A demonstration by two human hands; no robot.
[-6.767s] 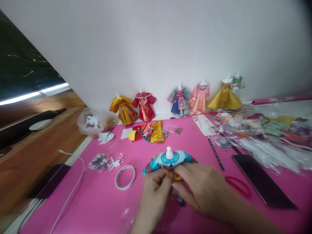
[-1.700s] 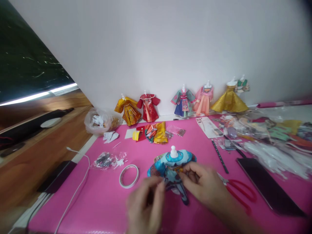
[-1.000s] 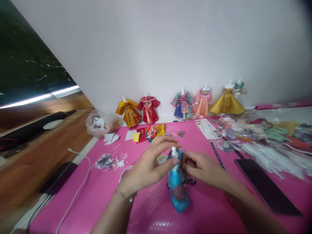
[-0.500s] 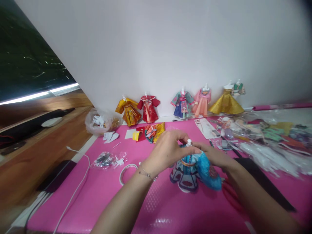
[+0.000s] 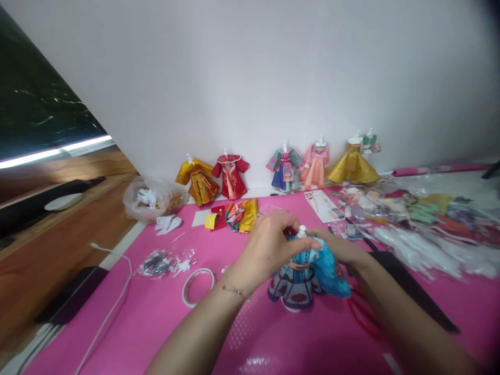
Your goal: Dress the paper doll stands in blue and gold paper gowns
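No writing can be read anywhere; the leaflet (image 5: 323,205) near the wall is too small and blurred to make out. The left hand (image 5: 269,249) and the right hand (image 5: 339,249) both close their fingers on the shoulders of the blue doll dress (image 5: 302,273), which stands upright on the pink mat (image 5: 164,317); its white neck peg shows between the fingertips; the right hand hides part of the red scissors (image 5: 361,315); a tape ring (image 5: 198,285) lies to the left.
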